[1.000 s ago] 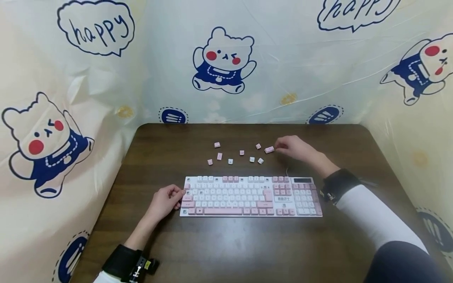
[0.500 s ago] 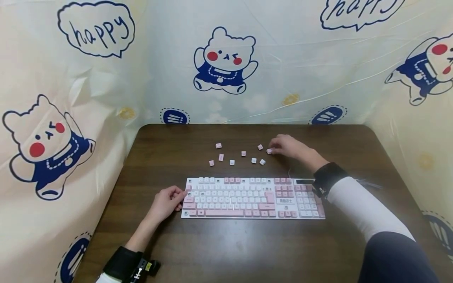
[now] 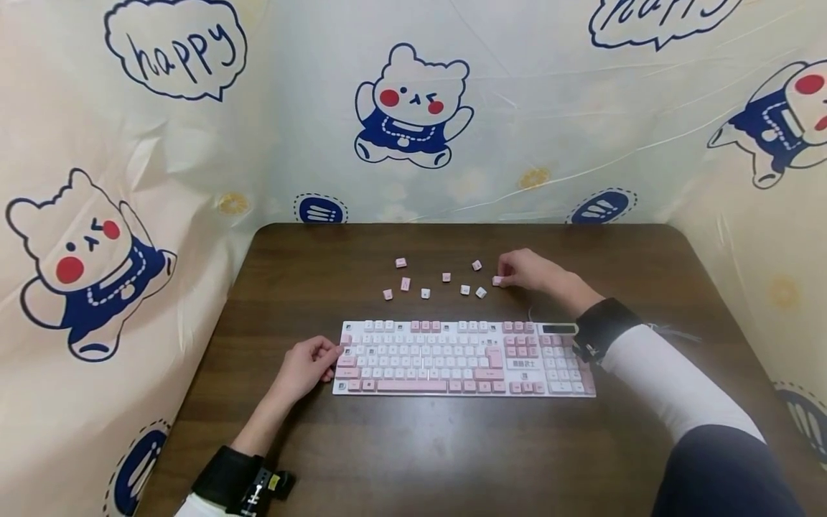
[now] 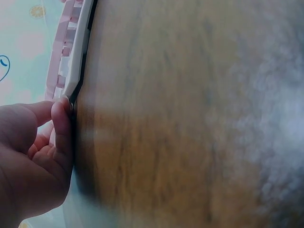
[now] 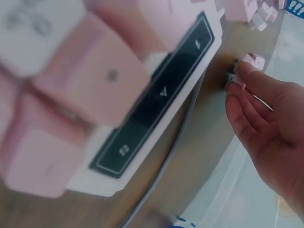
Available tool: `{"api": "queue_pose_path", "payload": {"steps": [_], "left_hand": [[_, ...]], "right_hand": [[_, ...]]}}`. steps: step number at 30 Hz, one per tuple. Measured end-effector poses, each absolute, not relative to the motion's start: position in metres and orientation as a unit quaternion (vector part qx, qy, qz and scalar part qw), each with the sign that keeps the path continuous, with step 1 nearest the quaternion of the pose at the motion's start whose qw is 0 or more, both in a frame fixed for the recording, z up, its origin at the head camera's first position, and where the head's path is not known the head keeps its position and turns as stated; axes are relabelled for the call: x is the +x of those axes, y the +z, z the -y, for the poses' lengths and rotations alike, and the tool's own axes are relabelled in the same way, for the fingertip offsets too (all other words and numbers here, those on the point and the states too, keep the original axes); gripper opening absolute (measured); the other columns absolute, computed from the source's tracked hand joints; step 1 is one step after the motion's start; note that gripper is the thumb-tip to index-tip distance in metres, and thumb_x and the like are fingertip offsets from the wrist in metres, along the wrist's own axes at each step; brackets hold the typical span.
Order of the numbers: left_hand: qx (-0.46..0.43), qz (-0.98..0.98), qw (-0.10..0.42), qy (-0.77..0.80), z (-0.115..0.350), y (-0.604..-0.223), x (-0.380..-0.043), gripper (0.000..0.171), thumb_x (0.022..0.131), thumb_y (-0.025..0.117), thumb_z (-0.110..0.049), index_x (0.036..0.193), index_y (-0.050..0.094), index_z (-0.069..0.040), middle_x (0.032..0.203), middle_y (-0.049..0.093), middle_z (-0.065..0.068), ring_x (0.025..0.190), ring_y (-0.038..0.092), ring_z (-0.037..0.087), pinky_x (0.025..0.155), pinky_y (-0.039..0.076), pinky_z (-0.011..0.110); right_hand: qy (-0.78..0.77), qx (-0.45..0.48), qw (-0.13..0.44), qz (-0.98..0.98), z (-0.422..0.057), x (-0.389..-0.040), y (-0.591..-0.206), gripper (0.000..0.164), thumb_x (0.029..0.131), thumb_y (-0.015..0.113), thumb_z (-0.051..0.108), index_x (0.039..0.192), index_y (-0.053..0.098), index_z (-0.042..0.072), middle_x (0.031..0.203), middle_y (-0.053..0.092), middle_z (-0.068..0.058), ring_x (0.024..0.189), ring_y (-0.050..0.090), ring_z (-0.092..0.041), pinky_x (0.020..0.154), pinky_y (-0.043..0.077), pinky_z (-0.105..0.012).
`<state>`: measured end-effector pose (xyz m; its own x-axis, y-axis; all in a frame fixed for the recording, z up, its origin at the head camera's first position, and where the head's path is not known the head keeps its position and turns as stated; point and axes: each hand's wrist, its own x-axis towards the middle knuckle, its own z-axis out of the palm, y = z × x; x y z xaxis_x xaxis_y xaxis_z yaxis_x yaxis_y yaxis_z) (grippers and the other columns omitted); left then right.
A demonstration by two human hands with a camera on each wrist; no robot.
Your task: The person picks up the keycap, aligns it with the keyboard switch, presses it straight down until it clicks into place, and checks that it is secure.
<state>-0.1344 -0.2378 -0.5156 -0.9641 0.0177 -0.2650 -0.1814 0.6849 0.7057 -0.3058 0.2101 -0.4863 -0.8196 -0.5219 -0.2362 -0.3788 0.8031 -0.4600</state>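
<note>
The pink and white keyboard point(image 3: 423, 386) lies on the brown table, its left edge held between the thumb and fingers of my left hand point(image 3: 304, 370). In the left wrist view, those fingertips point(image 4: 61, 108) are right at the keyboard's corner. Behind the keyboard's right half, my right hand point(image 3: 533, 273) pinches a pink keycap point(image 3: 497, 281), partly covered by the fingers. The right wrist view shows this keycap point(image 5: 236, 80) between thumb and fingertips. Loose keycaps lie to its left, among them a pink one point(image 3: 477, 266) and a white one point(image 3: 481, 293).
More loose keycaps, such as a pink one point(image 3: 405, 284) and a white one point(image 3: 425, 294), are scattered behind the keyboard. A thin cable point(image 5: 166, 161) runs from the keyboard's back edge. A printed curtain point(image 3: 413, 194) surrounds the table's back and sides.
My right hand has reached left to the rightmost loose keycap and taken hold of it. The keycap has shifted slightly toward the keyboard. My left hand stays at the keyboard's left edge.
</note>
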Motion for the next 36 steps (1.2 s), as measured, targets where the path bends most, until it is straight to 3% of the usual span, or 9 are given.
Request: {"api": "queue_pose_path", "payload": {"steps": [6, 22, 28, 36], "left_hand": [[-0.047, -0.907, 0.138, 0.394, 0.239, -0.514, -0.136, 0.027, 0.094, 0.062, -0.034, 0.095, 0.065, -0.006, 0.069, 0.063, 0.007, 0.059, 0.06, 0.017, 0.056, 0.051, 0.026], [-0.05, -0.906, 0.139, 0.396, 0.24, -0.514, -0.134, 0.026, 0.095, 0.061, -0.033, 0.097, 0.066, -0.007, 0.071, 0.063, 0.007, 0.06, 0.059, 0.017, 0.056, 0.05, 0.025], [-0.046, -0.91, 0.134, 0.39, 0.241, -0.515, -0.133, 0.028, 0.094, 0.061, -0.034, 0.097, 0.065, -0.007, 0.07, 0.063, 0.007, 0.059, 0.059, 0.017, 0.056, 0.05, 0.026], [-0.046, -0.909, 0.131, 0.393, 0.24, -0.515, -0.133, 0.028, 0.094, 0.062, -0.034, 0.097, 0.065, -0.006, 0.069, 0.062, 0.007, 0.059, 0.059, 0.017, 0.056, 0.05, 0.026]], "right_hand": [[-0.202, -0.262, 0.185, -0.925, -0.207, -0.289, -0.477, 0.009, 0.088, 0.071, 0.022, 0.087, 0.068, 0.014, 0.08, 0.067, -0.003, 0.072, 0.057, -0.017, 0.065, 0.049, -0.032], [-0.267, -0.29, 0.25, -0.884, -0.196, -0.227, -0.452, 0.01, 0.088, 0.071, 0.025, 0.096, 0.073, 0.021, 0.081, 0.069, 0.004, 0.074, 0.059, -0.012, 0.069, 0.05, -0.028], [-0.278, -0.289, 0.261, -0.878, -0.191, -0.215, -0.454, 0.013, 0.087, 0.071, 0.024, 0.098, 0.074, 0.016, 0.081, 0.069, 0.001, 0.073, 0.059, -0.014, 0.069, 0.05, -0.029], [-0.264, -0.283, 0.262, -0.884, -0.187, -0.21, -0.461, 0.01, 0.086, 0.072, 0.027, 0.094, 0.072, 0.021, 0.079, 0.067, 0.004, 0.073, 0.058, -0.013, 0.069, 0.049, -0.029]]}}
